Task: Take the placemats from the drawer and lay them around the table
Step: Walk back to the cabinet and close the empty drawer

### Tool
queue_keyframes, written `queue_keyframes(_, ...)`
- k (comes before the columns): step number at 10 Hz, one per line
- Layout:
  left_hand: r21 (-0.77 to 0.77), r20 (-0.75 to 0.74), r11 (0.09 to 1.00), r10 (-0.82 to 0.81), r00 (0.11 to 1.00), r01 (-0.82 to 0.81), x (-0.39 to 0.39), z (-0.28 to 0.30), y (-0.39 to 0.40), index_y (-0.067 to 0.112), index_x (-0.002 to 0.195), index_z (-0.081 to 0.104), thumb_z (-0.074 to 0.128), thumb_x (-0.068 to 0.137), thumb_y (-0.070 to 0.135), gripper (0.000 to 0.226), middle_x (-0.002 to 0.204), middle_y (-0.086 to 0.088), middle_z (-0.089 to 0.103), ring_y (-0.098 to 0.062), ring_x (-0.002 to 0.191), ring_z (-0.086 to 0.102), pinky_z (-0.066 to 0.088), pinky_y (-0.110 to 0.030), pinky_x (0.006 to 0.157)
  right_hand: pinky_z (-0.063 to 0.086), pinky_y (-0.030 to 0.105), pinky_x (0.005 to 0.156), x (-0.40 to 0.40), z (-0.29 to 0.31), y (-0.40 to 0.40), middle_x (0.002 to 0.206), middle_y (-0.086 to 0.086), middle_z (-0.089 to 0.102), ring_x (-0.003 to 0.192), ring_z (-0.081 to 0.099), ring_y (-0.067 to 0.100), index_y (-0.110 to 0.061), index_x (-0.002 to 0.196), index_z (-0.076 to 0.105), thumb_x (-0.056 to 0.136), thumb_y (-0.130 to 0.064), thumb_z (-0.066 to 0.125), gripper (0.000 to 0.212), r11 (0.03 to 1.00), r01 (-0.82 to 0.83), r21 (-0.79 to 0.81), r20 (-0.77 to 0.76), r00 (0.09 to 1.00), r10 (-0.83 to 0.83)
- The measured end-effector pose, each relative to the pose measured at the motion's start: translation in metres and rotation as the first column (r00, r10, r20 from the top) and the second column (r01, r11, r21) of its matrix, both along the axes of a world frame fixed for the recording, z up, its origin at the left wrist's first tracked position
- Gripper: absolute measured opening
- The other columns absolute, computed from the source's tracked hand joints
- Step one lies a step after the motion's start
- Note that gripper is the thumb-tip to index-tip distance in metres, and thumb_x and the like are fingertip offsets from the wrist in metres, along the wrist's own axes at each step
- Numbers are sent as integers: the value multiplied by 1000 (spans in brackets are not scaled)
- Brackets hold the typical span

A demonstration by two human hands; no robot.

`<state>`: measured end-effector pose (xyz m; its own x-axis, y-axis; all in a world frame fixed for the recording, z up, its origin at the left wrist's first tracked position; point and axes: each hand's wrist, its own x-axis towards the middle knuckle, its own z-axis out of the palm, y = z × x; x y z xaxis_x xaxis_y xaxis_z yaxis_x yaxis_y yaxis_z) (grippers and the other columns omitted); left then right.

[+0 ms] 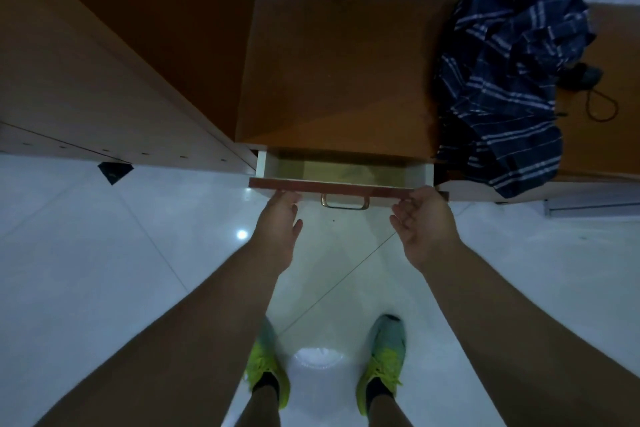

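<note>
Head view: drawer part-way out of the wooden bench, brass handle centred on its front; left hand at the drawer front's left end, fingertips hidden under the edge, grip looks loose, fingers relaxed; right hand at the front's right end, palm up, fingers loosely curled against the edge, holding nothing; drawer interior dim, yellowish lining seen, placemats possibly inside but cannot tell; plaid cloth heaped on bench right of drawer; black cord beyond cloth; green shoes on white tile floor below drawer.
</note>
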<state>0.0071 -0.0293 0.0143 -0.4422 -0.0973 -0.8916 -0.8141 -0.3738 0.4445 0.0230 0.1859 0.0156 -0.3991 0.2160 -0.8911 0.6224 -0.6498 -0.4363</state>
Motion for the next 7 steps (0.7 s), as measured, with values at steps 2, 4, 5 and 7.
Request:
queue_keyframes(2, -557, 114, 374, -850, 514, 742, -19, -27, -19, 27, 161, -3, 44, 104, 20, 75, 164, 1, 20, -31, 130, 53, 53, -33, 97, 30, 51, 116, -2, -27, 2, 158, 32, 23, 146, 26, 45, -2, 151, 33, 103, -20, 42, 52, -64, -810, 583, 530, 319, 786)
queue_keyframes(4, -726, 357, -176, -923, 146, 665, -35, -47, -28, 12, 161, -8, 38, 103, 23, 74, 170, -4, -10, -23, 156, -4, 19, -41, 122, 5, 41, 125, -4, -51, 14, 167, 16, -9, 155, -5, 27, -3, 159, -5, 99, -41, 31, 79, -492, -717, 493, 755, 71, 652)
queue_keyframes(5, -722, 414, -252, -904, 110, 644, -39, -45, -28, 12, 161, -7, 37, 103, 22, 73, 170, -4, -8, -24, 157, -4, 22, -42, 121, 5, 42, 126, -10, -52, 19, 167, 13, -12, 155, -6, 26, -5, 159, -7, 100, -43, 26, 77, -508, -729, 458, 764, 31, 645)
queue_keyframes(7, -789, 409, -285, -905, 120, 544, -31, -3, -22, 16, 162, -4, 42, 100, 30, 78, 170, -4, -3, -26, 156, 6, 23, -46, 121, 13, 41, 124, -7, -18, 22, 168, 15, 4, 153, 14, 29, -4, 160, 2, 101, -45, 33, 78, -473, -699, 537, 745, 129, 654)
